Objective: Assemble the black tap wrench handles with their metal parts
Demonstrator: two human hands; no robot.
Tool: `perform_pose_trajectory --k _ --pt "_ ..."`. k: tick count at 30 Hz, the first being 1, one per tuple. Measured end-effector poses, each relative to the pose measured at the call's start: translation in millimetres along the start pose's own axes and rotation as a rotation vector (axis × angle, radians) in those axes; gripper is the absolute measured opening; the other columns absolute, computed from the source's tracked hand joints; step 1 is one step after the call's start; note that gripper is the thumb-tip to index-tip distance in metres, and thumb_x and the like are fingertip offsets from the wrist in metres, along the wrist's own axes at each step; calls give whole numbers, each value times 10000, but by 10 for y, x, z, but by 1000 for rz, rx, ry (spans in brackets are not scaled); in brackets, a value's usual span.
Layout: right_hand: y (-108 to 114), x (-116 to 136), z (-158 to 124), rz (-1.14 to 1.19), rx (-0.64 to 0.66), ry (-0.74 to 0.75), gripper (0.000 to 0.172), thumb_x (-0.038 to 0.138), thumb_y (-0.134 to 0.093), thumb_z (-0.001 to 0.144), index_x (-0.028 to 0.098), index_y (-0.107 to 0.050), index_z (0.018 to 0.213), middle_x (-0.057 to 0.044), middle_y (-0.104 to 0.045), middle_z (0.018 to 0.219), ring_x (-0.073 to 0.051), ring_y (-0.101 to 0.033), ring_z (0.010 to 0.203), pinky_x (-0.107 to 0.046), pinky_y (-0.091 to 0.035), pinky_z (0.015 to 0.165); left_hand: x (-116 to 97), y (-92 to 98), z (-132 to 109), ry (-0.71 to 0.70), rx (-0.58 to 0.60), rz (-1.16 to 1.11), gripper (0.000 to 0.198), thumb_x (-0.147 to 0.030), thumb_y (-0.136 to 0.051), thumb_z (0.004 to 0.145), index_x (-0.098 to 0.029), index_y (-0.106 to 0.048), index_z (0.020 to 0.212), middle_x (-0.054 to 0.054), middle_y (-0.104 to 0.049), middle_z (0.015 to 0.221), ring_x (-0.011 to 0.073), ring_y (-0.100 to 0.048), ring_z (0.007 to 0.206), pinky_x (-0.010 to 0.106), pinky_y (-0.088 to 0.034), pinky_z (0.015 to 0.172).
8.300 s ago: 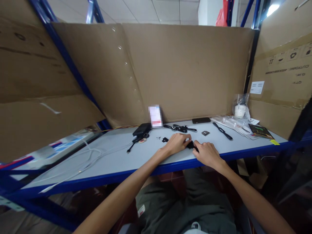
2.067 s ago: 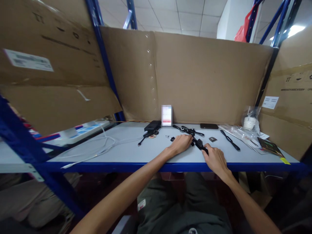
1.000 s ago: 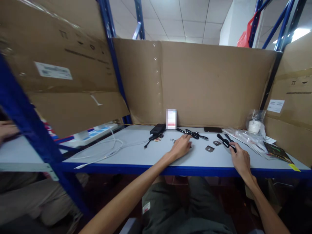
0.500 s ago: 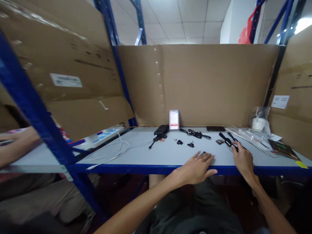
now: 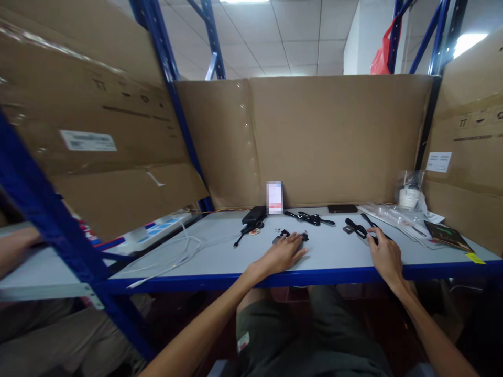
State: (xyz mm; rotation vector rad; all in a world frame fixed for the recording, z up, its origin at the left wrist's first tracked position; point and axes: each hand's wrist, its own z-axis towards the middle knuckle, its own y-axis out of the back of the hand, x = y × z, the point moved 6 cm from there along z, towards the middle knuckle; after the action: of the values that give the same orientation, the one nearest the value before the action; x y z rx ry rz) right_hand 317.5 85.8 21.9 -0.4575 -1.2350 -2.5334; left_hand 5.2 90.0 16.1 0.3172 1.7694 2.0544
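Observation:
My left hand [image 5: 283,252] lies palm down near the front of the table, fingers stretched over some small black parts [image 5: 304,236]. A small greyish piece [image 5: 276,239] shows at its fingertips; whether the fingers press on it I cannot tell. My right hand [image 5: 385,255] rests at the right, thumb and fingers pinched on the near end of a long black strap-like piece [image 5: 357,227] with a loop in it. Beside that lies a small dark grey square [image 5: 348,229]. A second thin black strip [image 5: 368,220] runs just behind my right fingers.
At the back stand a lit phone [image 5: 274,198], a black box-shaped device [image 5: 254,215] and a bundled black cable [image 5: 310,218]. A dark phone [image 5: 342,208] lies farther right, near plastic bags [image 5: 396,214]. White cable [image 5: 188,251] spreads leftward. Cardboard walls [image 5: 338,141] enclose the table; another person's arm [image 5: 18,248] shows left.
My left hand has moved left and slightly inward, onto the small black parts. My right hand keeps its pinch on the black strap-like piece. The camera view has shifted a little.

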Motion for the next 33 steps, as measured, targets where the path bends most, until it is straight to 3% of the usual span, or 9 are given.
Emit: perform_pose_trajectory --k 3,8,11,14,20,23,26,33 --pt "39 7 -18 30 -52 13 284 308 -456 1030 207 -667 1191 -92 -779 841 -272 -714 779 -312 -360 664 -219 -83 234 -76 42 -33 580 -523 -341 1066 -170 -455 1511 155 -403 1634 288 -350 1535 481 -248 1264" --pt "57 16 -29 55 -83 42 288 314 -441 1031 205 -673 1162 -81 -775 823 -257 -701 744 -304 -365 664 -738 -147 647 -198 78 -72 637 -591 -306 1051 -171 -486 1495 154 -445 1609 338 -350 1526 522 -248 1247" --pt "61 15 -22 58 -86 44 281 311 -446 1029 207 -676 1152 -80 -776 842 -246 -697 738 -297 -372 664 -965 -162 813 -252 90 -97 632 -599 -324 1047 -220 -431 1540 111 -416 1635 298 -333 1540 479 -282 1242" --pt "54 13 -16 42 -73 26 289 307 -438 1030 211 -679 1157 -76 -771 832 -242 -693 733 -293 -368 654 -899 -157 814 -219 85 -96 690 -605 -320 1045 -188 -323 1595 136 -291 1689 287 -261 1570 445 -275 1251" --pt "46 32 -33 113 -76 61 329 342 -405 1026 210 -690 1125 -80 -772 814 -257 -700 738 -302 -386 663 -149 -113 593 -6 49 -33 659 -543 -352 1047 -102 -363 1536 259 -260 1669 372 -217 1572 548 -251 1238" --pt "80 12 -42 230 -139 73 370 389 -388 1016 205 -703 1082 -84 -777 845 -249 -695 719 -306 -408 682 12 -137 597 17 87 -28 605 -519 -355 1051 -140 -396 1521 232 -289 1665 350 -242 1569 558 -253 1231" --pt "133 -40 -44 344 -192 43 389 438 -400 1001 201 -706 1042 -74 -766 820 -235 -667 669 -305 -417 684 -102 -179 627 -35 125 -52 615 -550 -319 1055 -185 -395 1545 179 -300 1672 310 -241 1574 533 -217 1251" --pt "425 -101 -9 402 -186 4 350 461 -459 957 211 -704 973 -32 -721 733 -200 -593 578 -292 -388 628 -750 -316 694 -206 130 -115 683 -619 -319 1042 -225 -332 1600 141 -262 1695 297 -202 1587 498 -192 1273"
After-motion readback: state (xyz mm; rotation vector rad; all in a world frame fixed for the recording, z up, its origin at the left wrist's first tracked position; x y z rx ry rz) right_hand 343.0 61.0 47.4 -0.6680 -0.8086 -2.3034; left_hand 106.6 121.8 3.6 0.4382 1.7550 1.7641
